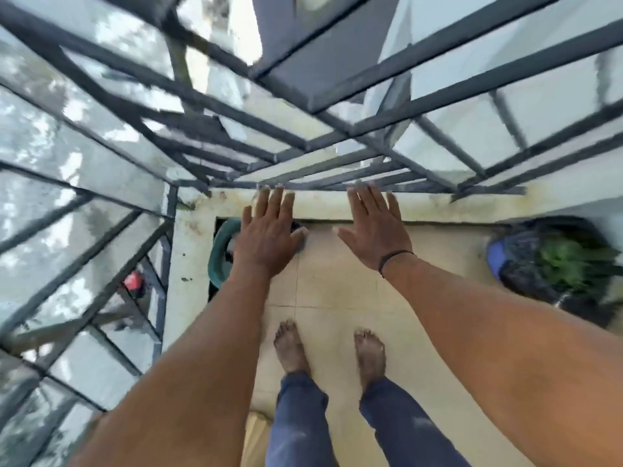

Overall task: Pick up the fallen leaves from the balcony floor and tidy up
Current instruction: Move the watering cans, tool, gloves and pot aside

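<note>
Both the left hand [266, 237] and right hand [374, 230] are spread flat and hold nothing, and the floor [337, 298] shows no leaves, so pickup looks done or unstarted.

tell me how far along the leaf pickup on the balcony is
Done: the tiled floor that shows around the bare feet has no leaves on it. In hand: nothing; the left hand and right hand are open, fingers straight, held out toward the ledge. Left: corners by the green basin and potted plant are blurred or hidden, so unchecked.
</note>
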